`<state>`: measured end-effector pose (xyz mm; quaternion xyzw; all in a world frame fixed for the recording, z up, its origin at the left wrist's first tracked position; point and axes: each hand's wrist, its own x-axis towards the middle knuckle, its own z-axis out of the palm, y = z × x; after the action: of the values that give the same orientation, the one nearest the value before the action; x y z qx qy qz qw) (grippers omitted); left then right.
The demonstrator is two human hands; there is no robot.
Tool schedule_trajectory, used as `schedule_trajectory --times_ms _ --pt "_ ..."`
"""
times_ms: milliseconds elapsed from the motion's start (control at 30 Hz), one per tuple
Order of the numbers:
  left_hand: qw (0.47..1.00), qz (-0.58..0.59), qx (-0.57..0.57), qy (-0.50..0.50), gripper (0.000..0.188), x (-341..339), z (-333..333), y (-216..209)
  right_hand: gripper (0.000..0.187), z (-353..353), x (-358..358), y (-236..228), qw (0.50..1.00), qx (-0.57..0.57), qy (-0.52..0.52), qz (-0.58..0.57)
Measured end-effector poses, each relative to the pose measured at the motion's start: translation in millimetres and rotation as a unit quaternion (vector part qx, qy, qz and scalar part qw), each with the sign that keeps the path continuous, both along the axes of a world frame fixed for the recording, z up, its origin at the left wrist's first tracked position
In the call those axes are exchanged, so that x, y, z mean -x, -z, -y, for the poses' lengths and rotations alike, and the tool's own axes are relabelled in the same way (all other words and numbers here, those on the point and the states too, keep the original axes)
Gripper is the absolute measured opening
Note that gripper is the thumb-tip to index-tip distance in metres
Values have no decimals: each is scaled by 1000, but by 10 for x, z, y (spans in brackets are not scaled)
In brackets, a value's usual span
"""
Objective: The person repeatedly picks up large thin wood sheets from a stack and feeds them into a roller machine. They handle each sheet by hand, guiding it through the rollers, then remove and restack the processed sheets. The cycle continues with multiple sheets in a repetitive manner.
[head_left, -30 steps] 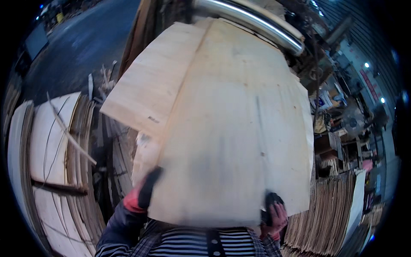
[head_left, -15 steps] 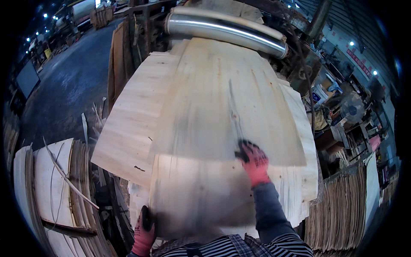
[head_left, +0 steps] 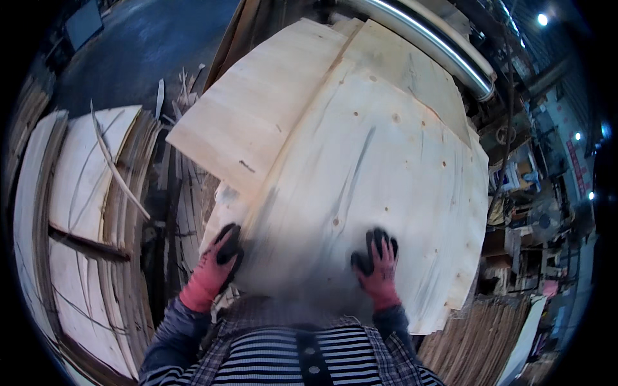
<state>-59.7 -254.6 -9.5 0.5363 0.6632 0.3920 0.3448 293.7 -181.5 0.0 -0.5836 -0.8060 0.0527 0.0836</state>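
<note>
A wide, pale wood veneer sheet [head_left: 412, 186] with knots and grey streaks lies on top of a stack in front of me. My right hand [head_left: 378, 267], in a pink glove with black fingers, rests on its near part, fingers spread. At the sheet's near left edge is my left hand [head_left: 215, 265], gloved alike, with its thumb apart from the fingers. Another veneer sheet [head_left: 257, 103] juts out to the left from under the top one. The near edge of the top sheet is blurred close to my body.
A shiny metal roller [head_left: 444, 45] crosses beyond the stack. Veneer piles stand at the left [head_left: 84, 174] and the lower right [head_left: 479, 334], with a thin bent strip [head_left: 112, 164] on the left one. A fan [head_left: 546, 219] stands among clutter at the right.
The view has turned and lowered. A knotted sheet now covers the near part of the stack, nearer to me than the roller. My right hand has drawn back toward my body, level with the left.
</note>
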Motion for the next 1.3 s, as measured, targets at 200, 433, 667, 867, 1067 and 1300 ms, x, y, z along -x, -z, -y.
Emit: schedule_trajectory --times_ms 200,433,667,867,1067,1300 --pt "966 246 49 67 43 -17 -63 -476 93 1182 -257 161 995 96 18 33" --pt "884 456 54 83 44 -156 -81 -631 95 1289 11 159 987 124 72 76" --pt "942 212 -222 136 46 -221 23 188 92 1330 -100 147 994 93 48 43" --pt "958 -4 -225 178 43 76 -26 187 79 1331 -86 61 988 116 29 94" --pt "915 384 124 33 38 22 -47 167 67 459 -146 -88 994 -13 100 44" --pt "911 368 185 18 43 -121 -184 -143 65 -1078 -326 178 990 -86 101 51"
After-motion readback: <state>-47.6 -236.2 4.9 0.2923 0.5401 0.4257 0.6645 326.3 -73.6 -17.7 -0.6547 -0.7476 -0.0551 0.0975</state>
